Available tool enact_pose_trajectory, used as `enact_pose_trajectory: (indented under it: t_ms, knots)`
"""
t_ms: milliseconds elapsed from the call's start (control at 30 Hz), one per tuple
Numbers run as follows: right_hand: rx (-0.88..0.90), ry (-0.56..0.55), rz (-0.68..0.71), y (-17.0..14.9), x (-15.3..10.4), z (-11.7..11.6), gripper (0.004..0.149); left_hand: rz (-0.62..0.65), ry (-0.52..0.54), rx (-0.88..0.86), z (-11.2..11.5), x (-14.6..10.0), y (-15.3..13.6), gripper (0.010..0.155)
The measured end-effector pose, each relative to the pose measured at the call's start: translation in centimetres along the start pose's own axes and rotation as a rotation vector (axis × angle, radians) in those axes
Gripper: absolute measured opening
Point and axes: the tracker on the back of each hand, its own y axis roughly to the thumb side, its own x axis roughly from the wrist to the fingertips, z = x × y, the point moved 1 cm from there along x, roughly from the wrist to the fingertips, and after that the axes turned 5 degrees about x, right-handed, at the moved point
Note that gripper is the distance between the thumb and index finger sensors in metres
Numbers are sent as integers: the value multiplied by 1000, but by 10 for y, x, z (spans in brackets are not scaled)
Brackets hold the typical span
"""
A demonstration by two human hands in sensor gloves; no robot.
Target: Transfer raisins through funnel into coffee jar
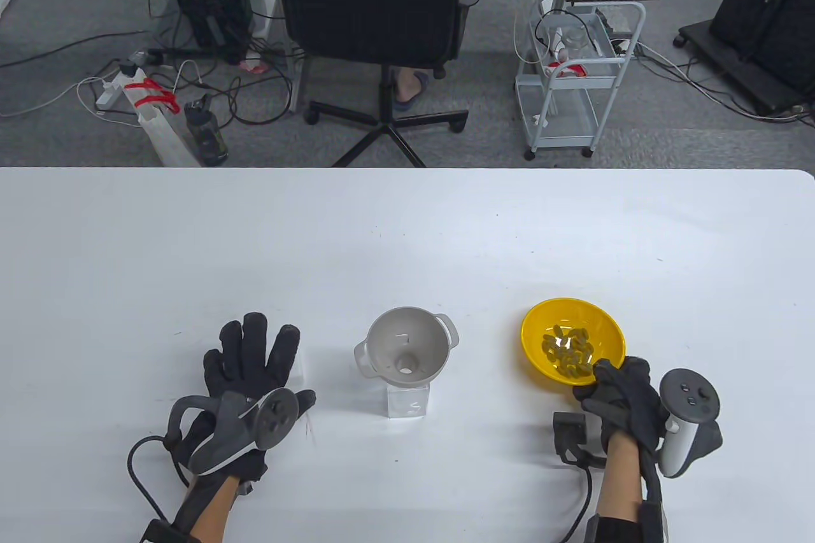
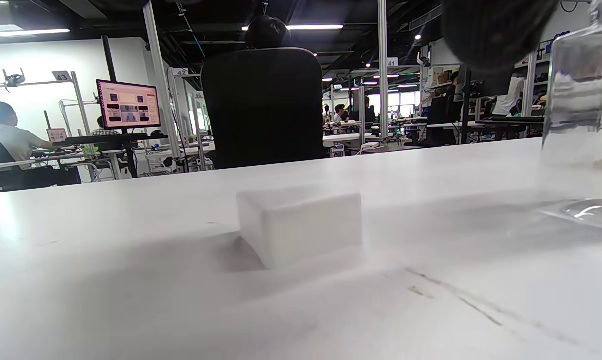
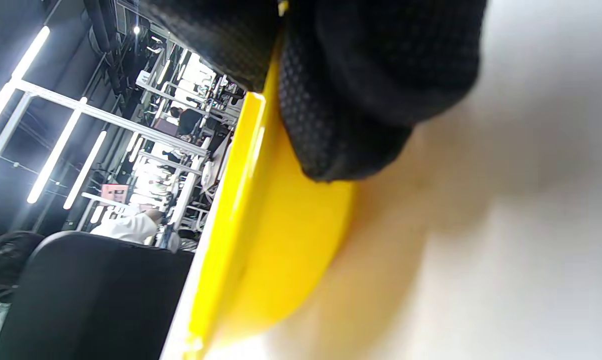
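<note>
Two hands on the white table [image 1: 191, 237], both yours. Your left hand [image 1: 245, 377] lies flat, palm down, fingers straight and spread, holding nothing, well left of the funnel. Your right hand [image 1: 621, 400] grips the near rim of the yellow bowl [image 1: 541, 326], thumb over the rim on the inside, fingers curled under the outer wall; the right wrist view confirms it, gloved fingers [image 3: 361, 100] pressed against the bowl's yellow outside [image 3: 276, 240].

Raisins [image 1: 568, 349], pale greenish, sit heaped in the bowl bottom, all inside it. Bowl is at right of centre, tipped a little toward the far side; whether it's fully off the table, can't tell.

Grey funnel [image 1: 405, 345] stands upright in the mouth of the clear square jar [image 1: 407, 401], centre of table, between your two hands, apart from both. Funnel looks bare inside, spout hole visible.

Left wrist view shows a small white block [image 2: 299, 225] on the table just ahead of your left hand, and the jar [image 2: 583, 125] at the frame's right edge, blurred.
</note>
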Motion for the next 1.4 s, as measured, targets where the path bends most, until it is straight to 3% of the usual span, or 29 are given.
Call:
enact_pose_trajectory:
  t_ms: [400, 633, 867, 1400]
  knots:
    - [127, 102, 259, 50, -17, -25, 60, -8, -5, 5, 1, 1, 0, 92]
    - [86, 168, 411, 106, -46, -39, 60, -16, -22, 13, 2, 2, -1, 92]
    - [-39, 163, 598, 162, -103, -48, 59, -18, -26, 9, 2, 2, -1, 92]
    - [-443, 58, 970, 191, -179, -84, 57, -18, -32, 23, 4, 2, 0, 92]
